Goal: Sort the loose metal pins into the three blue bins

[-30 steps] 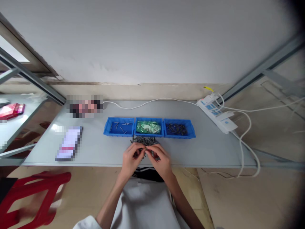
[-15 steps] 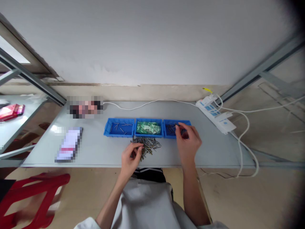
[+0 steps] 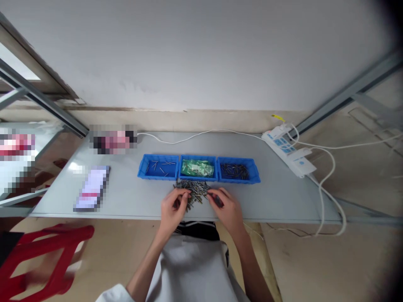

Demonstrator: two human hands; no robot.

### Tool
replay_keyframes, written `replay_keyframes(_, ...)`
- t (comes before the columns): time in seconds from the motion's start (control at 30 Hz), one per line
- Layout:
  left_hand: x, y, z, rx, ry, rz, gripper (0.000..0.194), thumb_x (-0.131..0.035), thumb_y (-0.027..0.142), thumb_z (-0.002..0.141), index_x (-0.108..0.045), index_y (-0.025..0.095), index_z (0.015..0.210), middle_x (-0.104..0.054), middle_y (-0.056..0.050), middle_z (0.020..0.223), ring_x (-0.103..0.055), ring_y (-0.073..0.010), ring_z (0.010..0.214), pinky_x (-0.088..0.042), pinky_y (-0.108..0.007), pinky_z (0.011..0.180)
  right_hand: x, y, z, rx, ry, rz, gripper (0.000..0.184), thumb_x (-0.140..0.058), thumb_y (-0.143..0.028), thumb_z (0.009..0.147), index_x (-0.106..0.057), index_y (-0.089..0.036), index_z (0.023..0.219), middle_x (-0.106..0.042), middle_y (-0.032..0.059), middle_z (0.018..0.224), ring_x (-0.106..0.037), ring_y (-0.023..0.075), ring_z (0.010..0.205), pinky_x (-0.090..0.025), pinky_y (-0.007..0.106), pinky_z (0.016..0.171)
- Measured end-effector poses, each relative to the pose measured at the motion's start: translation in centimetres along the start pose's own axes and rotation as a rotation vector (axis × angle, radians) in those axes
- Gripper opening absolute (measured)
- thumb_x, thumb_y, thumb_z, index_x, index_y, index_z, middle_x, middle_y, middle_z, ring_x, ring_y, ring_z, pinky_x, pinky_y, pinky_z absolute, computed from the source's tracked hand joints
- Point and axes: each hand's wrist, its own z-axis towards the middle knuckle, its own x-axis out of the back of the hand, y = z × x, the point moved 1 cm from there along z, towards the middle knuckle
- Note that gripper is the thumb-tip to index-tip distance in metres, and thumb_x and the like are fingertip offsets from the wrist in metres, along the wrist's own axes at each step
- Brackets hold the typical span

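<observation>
A loose heap of thin metal screws (image 3: 197, 188) lies on the table just in front of the blue bins. My left hand (image 3: 174, 205) is at the heap's left side, thumb and forefinger pinched together; what is between them is too small to make out. On the right edge of the heap, my right hand (image 3: 227, 208) has its fingertips closed among the screws, and whatever they grip is hidden. Few silvery pins lie in the left blue bin (image 3: 145, 175). The middle blue bin (image 3: 201, 178) holds green-printed plastic packets, and dark screws fill part of the right blue bin (image 3: 253, 179).
A white power strip (image 3: 288, 153) with plugs and looping cables lies at the right end of the table (image 3: 122, 193). A blurred-out phone-like object (image 3: 92, 188) rests on the left. A red stool (image 3: 53, 256) stands on the floor at lower left.
My right hand has moved from over the right bin down and left to the right edge of the screw heap. My left hand stays pinched in about the same place.
</observation>
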Motion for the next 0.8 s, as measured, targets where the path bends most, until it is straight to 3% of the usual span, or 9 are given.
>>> replay_keyframes(0.47, -0.2, 0.1, 0.1, 0.038, -0.010, -0.012, 0.025, -0.061, 0.036, 0.108, -0.079, 0.021, 0.100, -0.081, -0.003, 0.078, -0.069, -0.0147, 0.060, -0.049, -0.023, 0.054, -0.9, -0.1, 1.0, -0.030, -0.055, 0.008, 0.016, -0.061, -0.028, 0.106, -0.072, -0.024, 0.094, -0.063, -0.0010, 0.080, -0.060, 0.0161, 0.064, -0.046, 0.029, 0.064)
replay_keyframes(0.8, -0.2, -0.4, -0.1, 0.048, -0.027, -0.019, 0.026, -0.060, 0.037, 0.109, -0.079, 0.021, 0.101, -0.080, -0.003, 0.079, -0.068, -0.0143, 0.059, -0.050, -0.024, 0.054, -0.9, -0.6, 0.7, -0.024, -0.027, 0.055, 0.015, -0.059, -0.030, 0.109, -0.069, -0.024, 0.099, -0.064, -0.0002, 0.084, -0.061, 0.0159, 0.067, -0.047, 0.028, 0.065)
